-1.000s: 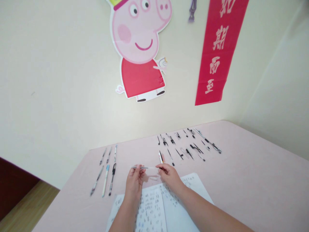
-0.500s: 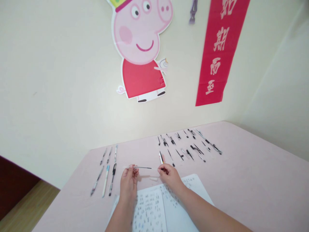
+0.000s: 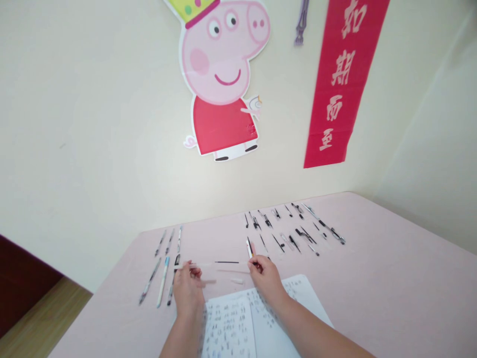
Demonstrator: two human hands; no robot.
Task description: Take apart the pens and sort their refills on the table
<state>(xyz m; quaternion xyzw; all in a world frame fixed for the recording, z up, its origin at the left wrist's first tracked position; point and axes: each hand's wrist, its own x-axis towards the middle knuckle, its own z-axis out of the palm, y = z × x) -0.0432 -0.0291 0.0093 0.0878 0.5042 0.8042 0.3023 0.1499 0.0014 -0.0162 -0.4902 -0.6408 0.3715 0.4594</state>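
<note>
We see two bare hands over the table, neither one spread. The left hand (image 3: 188,289) has its fingers curled and pinches a pale, clear tube (image 3: 181,267) between thumb and fingertips; the tube sticks out on both sides of the grip, lying nearly level. The right hand (image 3: 266,281) is closed in a pinch on one end of a thin refill (image 3: 226,262), whose dark stretch points toward the left hand. The exact tip in those fingers is hidden from us.

The refill hangs in the gap between the two hands, just above the table (image 3: 376,263), and the tube's left end crosses in front of a black-capped pen (image 3: 172,288). We count one tube and one refill held. One small white piece (image 3: 237,281) lies between the hands, a little nearer to us.

Beyond and to the left we count six pens in two rows of three: three at the back, three in front, among them a pale pen with a blue end (image 3: 163,283). Just beyond the right hand stands a slim white piece (image 3: 249,249) with a dark stick beside it. Farther right, pen parts (image 3: 293,243) lie in two rough rows, too small for us to count surely. Under the forearms is paper with handwriting (image 3: 229,325). On the wall we see one pig cutout (image 3: 225,125) and one red banner (image 3: 341,94).
</note>
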